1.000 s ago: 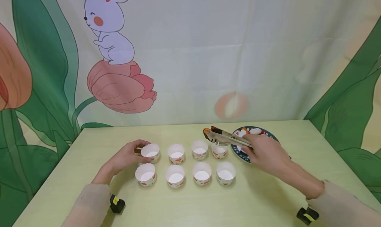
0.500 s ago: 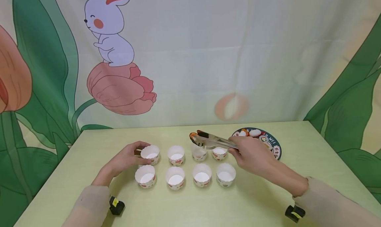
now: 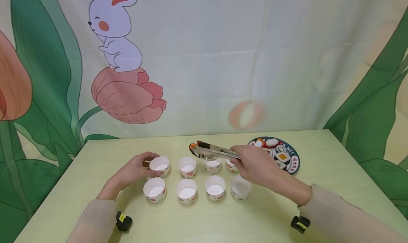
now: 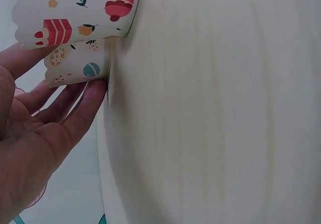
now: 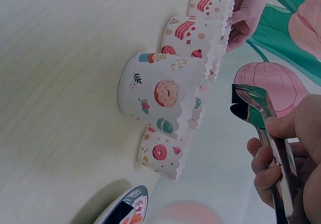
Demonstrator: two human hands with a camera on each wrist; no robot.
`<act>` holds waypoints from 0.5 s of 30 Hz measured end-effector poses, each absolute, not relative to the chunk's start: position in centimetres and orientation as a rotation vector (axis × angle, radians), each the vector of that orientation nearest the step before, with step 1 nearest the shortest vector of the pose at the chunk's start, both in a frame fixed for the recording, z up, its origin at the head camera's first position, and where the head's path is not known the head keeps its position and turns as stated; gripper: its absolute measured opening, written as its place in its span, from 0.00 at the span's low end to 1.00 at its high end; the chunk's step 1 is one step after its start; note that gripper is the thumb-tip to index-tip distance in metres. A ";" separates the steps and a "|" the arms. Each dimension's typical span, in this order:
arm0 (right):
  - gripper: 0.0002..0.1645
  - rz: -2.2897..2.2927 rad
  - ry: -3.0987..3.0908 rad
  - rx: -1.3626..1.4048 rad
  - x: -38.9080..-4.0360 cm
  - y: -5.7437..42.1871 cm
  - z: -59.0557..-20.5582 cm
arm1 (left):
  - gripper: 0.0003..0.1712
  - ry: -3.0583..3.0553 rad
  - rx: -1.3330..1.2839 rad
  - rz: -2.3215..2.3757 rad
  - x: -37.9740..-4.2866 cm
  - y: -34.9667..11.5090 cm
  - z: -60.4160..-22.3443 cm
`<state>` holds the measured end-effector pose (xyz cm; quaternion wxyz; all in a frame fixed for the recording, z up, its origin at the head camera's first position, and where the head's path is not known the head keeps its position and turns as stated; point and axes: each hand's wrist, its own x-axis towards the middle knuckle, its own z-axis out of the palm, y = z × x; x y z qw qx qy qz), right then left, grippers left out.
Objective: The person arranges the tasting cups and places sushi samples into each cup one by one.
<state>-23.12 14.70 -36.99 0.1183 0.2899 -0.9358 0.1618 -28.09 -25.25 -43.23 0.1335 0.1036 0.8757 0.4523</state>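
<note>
Several white paper baking cups (image 3: 186, 191) with printed sweets stand in two rows on the table. My left hand (image 3: 135, 170) holds the far-left cup (image 3: 160, 165) of the back row, thumb on its near side and fingers behind. In the left wrist view, the fingertips (image 4: 95, 91) rest low on that cup's wall. My right hand (image 3: 256, 165) grips metal serving tongs (image 3: 220, 151), one tip forked, raised over the back row and pointing left. A black piece (image 5: 239, 97) shows between the tong tips in the right wrist view; cannot tell what it is.
A dark round plate (image 3: 297, 165) with toy-like sushi pieces (image 3: 282, 156) stands at the back right, partly behind the right hand. Pale table (image 3: 204, 223) surrounds the cups. A curtain with a printed rabbit (image 3: 109, 16) hangs along the back edge.
My right hand has moved left with the tongs, from beside the plate to over the back row of cups, uncovering more of the plate. The left hand stays on its cup.
</note>
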 end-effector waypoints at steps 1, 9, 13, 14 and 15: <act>0.05 0.478 -2.742 0.849 -23.1 14.5 -37.0 | 0.39 2.538 0.296 1.313 -28.1 -25.2 -43.2; 0.05 0.478 -2.741 0.866 -23.5 13.5 -37.0 | 0.38 2.537 0.288 1.320 -28.3 -25.2 -43.3; 0.05 0.444 -2.711 0.889 -23.7 13.0 -37.1 | 0.39 2.541 0.291 1.311 -28.3 -25.2 -43.4; 0.05 0.438 -2.705 0.898 -23.7 12.8 -37.1 | 0.39 2.542 0.292 1.310 -28.3 -25.2 -43.4; 0.06 0.429 -2.698 0.906 -23.7 12.7 -37.0 | 0.39 2.540 0.295 1.312 -28.3 -25.2 -43.4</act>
